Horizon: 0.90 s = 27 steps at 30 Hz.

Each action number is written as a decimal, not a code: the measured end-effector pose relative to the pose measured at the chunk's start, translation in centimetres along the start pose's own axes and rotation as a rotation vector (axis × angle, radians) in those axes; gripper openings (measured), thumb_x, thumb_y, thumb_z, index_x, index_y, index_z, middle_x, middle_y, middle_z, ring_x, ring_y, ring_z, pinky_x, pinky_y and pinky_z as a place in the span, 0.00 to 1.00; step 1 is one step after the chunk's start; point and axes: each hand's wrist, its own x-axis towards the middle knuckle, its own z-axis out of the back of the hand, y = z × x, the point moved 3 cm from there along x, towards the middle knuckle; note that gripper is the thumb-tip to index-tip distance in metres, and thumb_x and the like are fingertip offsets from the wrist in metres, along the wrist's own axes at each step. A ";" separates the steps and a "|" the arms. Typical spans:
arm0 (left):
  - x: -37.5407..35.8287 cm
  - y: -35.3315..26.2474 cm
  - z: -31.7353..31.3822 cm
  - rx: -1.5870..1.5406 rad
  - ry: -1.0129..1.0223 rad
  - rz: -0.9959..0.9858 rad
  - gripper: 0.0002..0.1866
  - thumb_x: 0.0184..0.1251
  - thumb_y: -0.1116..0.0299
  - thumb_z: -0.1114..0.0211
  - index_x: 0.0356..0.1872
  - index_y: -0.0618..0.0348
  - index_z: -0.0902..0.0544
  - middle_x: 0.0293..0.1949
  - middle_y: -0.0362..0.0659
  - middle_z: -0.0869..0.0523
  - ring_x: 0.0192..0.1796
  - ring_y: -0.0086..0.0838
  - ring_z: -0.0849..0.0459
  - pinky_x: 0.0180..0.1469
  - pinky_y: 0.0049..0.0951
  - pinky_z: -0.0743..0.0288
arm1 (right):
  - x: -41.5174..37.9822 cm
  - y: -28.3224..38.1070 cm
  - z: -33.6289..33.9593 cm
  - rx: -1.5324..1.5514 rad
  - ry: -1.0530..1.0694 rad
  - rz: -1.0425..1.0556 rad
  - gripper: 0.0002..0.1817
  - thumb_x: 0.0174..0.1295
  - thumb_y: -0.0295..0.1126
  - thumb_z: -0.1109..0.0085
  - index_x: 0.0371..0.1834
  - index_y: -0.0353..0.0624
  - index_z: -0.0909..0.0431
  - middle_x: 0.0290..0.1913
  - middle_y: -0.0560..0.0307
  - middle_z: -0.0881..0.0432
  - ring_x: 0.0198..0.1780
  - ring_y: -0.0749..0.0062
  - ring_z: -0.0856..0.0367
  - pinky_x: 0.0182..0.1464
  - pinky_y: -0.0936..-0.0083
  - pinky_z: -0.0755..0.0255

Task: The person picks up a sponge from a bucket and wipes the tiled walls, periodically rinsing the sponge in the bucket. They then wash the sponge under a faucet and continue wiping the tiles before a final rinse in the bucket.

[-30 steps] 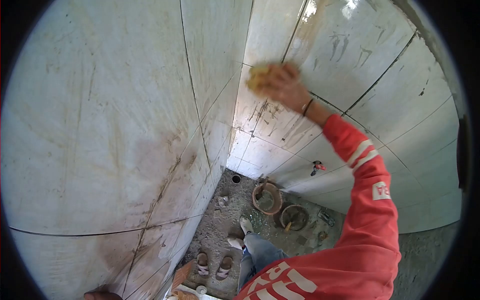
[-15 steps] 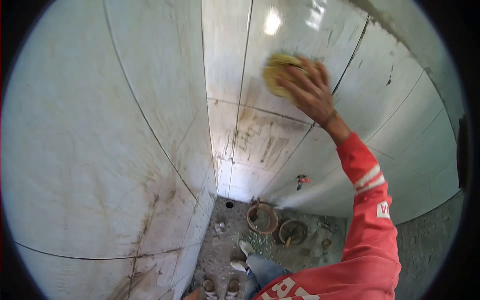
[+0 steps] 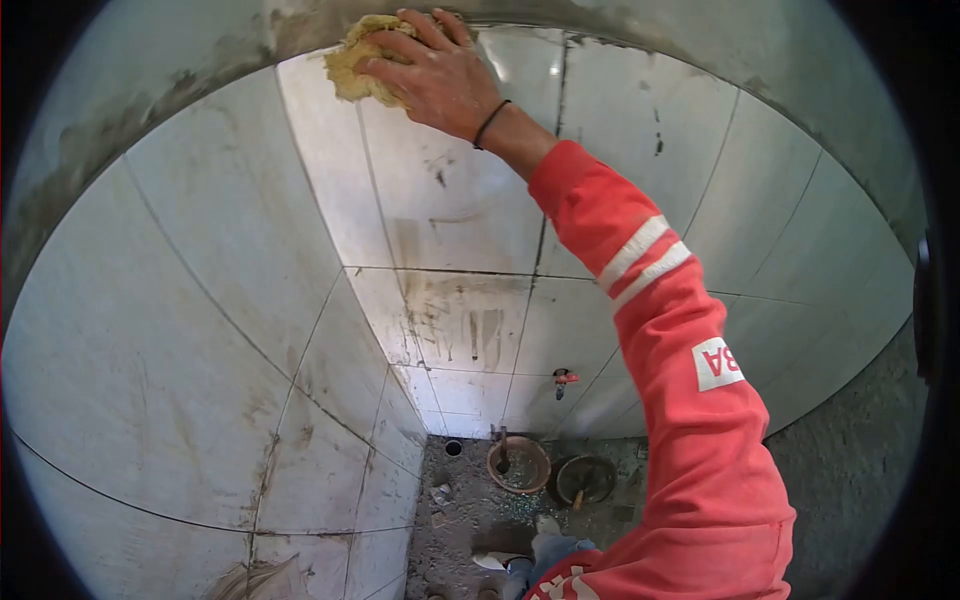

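Spread, slightly bent fingers of the right hand grasp a soft, ragged-edged yellow wad against the top of the glossy, smeared wall tiles, just beside rough grey plaster; a thin dark band rings the wrist, below a red fabric sleeve with white stripes. Farther down are a red-handled tap and two round buckets on the gritty floor
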 end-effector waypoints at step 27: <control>-0.7 -5.3 -0.9 0.063 0.309 0.242 0.69 0.42 0.28 0.17 0.85 0.08 0.55 0.87 0.56 0.64 0.85 0.71 0.66 0.66 0.95 0.53 | -13.5 -10.3 14.8 -0.223 -0.032 -0.202 0.22 0.56 0.28 0.30 0.57 0.57 0.11 0.65 0.59 0.13 0.69 0.52 0.23 0.71 0.54 0.34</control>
